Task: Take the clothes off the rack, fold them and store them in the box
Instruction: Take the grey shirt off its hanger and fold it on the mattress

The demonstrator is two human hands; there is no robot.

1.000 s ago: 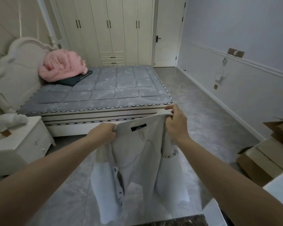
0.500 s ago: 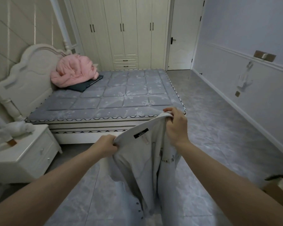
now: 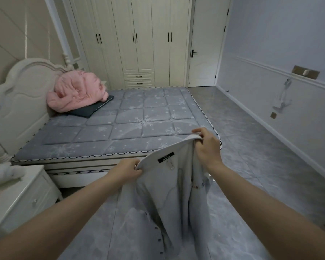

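Note:
A white buttoned garment (image 3: 169,188) with a black label at its neck hangs in front of me above the floor. My left hand (image 3: 126,170) grips its top edge on the left. My right hand (image 3: 206,145) holds the top edge on the right, slightly higher. The cloth falls in folds between my forearms, with small dark buttons showing low down. No rack and no box are in view.
A bed (image 3: 120,124) with a grey quilted mattress stands just ahead, a pink duvet (image 3: 77,91) at its headboard. A white nightstand (image 3: 17,196) is at the left. Wardrobes (image 3: 131,40) and a shut door (image 3: 204,44) lie beyond; grey tiled floor (image 3: 261,156) runs right.
The view has swung left and closer to the bed; the cardboard boxes at the right have left the frame. Both hands kept their hold, and the garment hangs narrower.

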